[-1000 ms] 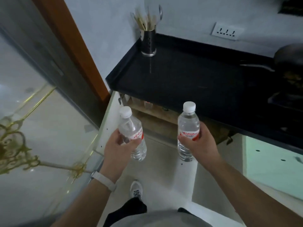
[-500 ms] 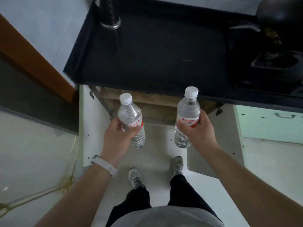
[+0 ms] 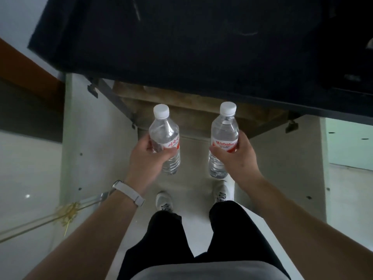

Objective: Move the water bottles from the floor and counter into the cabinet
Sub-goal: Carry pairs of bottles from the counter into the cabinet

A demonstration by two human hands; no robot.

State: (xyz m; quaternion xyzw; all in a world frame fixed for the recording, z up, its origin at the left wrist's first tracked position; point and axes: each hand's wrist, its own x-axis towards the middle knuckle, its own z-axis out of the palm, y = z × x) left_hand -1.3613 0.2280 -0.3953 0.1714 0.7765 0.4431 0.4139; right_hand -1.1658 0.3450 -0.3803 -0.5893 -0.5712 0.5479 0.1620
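Note:
I hold two clear water bottles with white caps and red labels, both upright, in front of the open cabinet [image 3: 193, 110] under the black counter [image 3: 181, 41]. My left hand [image 3: 148, 158] grips the left bottle [image 3: 164, 130] around its label. My right hand [image 3: 238, 156] grips the right bottle [image 3: 224, 128] the same way. Both bottles hang in the air above the floor, just outside the cabinet's wooden shelf edge. The cabinet's inside is mostly hidden beneath the counter.
The cabinet's white doors stand open, the left door [image 3: 94, 148] and the right door [image 3: 282, 168] flanking my arms. My two feet [image 3: 191, 199] stand on the pale floor between them. A brown door frame [image 3: 26, 63] is at far left.
The view has tilted further down and closer to the cabinet. Both hands kept their grip and the bottles moved slightly nearer the cabinet opening.

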